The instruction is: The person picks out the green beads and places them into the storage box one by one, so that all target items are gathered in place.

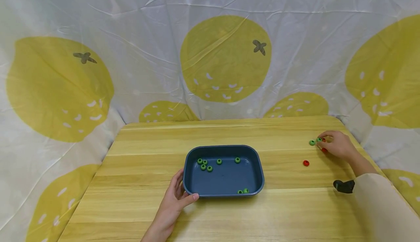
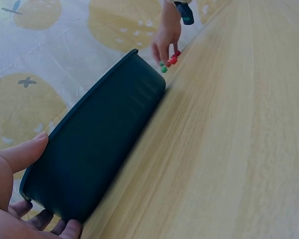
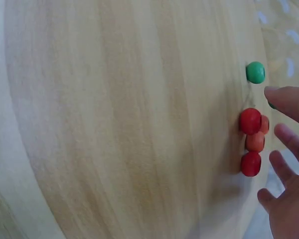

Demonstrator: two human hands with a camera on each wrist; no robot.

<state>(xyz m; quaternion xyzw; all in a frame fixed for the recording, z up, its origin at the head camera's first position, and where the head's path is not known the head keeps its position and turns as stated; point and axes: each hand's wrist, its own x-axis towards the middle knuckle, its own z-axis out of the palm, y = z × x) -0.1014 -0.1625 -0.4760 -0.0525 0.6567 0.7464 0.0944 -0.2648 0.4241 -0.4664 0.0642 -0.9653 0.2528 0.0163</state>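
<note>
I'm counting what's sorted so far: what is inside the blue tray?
Seven green beads lie in the blue tray: five near the far wall, two by the near rim. No red ones show; the near wall may hide more.

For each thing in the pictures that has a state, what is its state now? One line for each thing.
blue tray: upright on the table, holds green beads only.
green beads in the tray: loose on its floor.
left hand: grips the tray's near left corner.
right hand: fingers over the beads at the table's right edge.
single red bead: alone on the table, untouched.
</note>
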